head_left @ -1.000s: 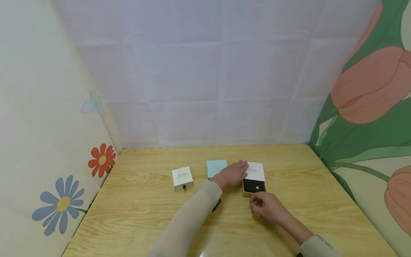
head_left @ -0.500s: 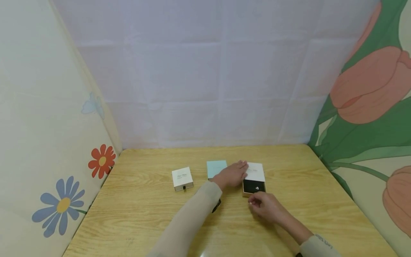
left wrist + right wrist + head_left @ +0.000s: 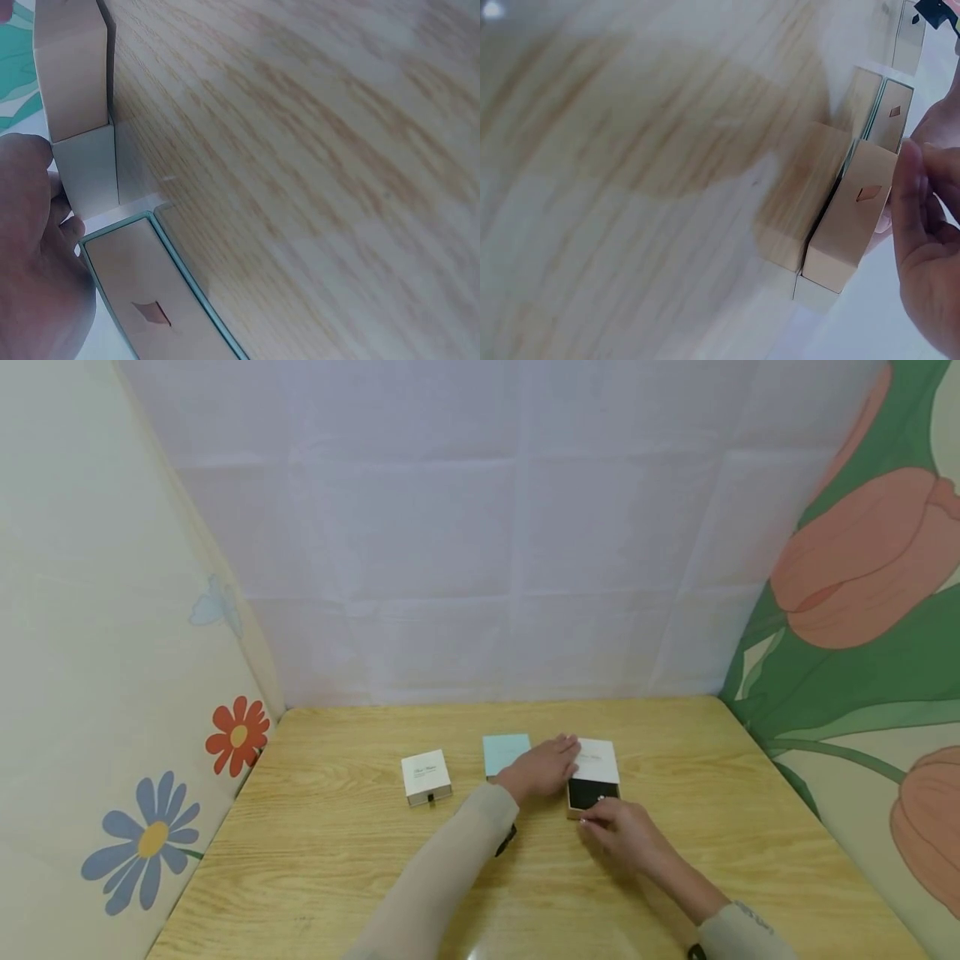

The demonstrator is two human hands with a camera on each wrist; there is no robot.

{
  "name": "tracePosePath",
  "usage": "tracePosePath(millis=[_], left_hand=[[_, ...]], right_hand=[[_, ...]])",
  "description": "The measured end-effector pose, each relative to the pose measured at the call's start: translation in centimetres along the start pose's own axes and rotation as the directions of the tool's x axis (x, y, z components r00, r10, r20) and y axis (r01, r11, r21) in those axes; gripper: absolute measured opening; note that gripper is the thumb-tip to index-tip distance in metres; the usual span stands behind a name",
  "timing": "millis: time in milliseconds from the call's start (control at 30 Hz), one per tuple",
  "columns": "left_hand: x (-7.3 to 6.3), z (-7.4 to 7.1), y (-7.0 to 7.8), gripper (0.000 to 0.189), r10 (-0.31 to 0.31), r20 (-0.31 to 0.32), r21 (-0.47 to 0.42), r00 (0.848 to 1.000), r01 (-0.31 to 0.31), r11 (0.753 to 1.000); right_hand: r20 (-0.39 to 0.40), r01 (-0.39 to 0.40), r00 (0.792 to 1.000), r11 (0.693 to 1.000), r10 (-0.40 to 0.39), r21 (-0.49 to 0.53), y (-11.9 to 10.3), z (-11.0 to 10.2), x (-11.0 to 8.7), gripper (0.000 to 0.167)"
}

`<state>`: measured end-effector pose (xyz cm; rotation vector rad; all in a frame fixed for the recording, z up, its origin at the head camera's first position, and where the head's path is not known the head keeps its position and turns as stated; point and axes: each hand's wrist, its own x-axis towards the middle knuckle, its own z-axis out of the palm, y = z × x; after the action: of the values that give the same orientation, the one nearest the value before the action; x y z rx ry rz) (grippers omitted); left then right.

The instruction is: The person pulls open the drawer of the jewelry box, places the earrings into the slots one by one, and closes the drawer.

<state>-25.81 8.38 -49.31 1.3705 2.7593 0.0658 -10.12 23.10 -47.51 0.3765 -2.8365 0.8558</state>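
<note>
A white-sleeved jewelry box (image 3: pixel 597 762) lies on the table with its tan drawer (image 3: pixel 847 217) slid out toward me. On the drawer's black lining sits a small shiny piece (image 3: pixel 601 798), partly hidden by fingers. My left hand (image 3: pixel 542 768) grips the white sleeve (image 3: pixel 90 169), its fingers curled at the side and top. My right hand (image 3: pixel 624 833) is at the drawer's front edge, thumb and forefinger close together. A pale glint shows at the thumb tip; I cannot tell whether it is a nail or something small. A turquoise box (image 3: pixel 507 752) sits under my left wrist.
Farther left stands another white box (image 3: pixel 426 775) with a dark tab at its front, its drawer pushed in. All the boxes are on a wood-grain table (image 3: pixel 337 860). A white cloth (image 3: pixel 450 568) hangs behind, and flower-printed panels stand at both sides.
My right hand has moved slightly up and forward, and its fingertips now reach the drawer's front edge and cover part of the lining. The left hand and the boxes have stayed put.
</note>
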Motion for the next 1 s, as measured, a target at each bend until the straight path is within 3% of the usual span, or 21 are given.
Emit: tracePosePath(millis=[300,1000], left_hand=[[-0.1,-0.1,0.0,0.055,0.008,-0.004,0.006,1.0,-0.008,1.0],[-0.2,-0.4,0.2,0.056,-0.008,0.019,-0.002,1.0,0.008,1.0]], right_hand=[[-0.101,0.042,0.994,0.999,-0.04,0.015,0.5,-0.1,0.5,0.012],[-0.128,-0.051,0.99,0.999,0.051,0.007,1.0,-0.7,1.2,0.011]])
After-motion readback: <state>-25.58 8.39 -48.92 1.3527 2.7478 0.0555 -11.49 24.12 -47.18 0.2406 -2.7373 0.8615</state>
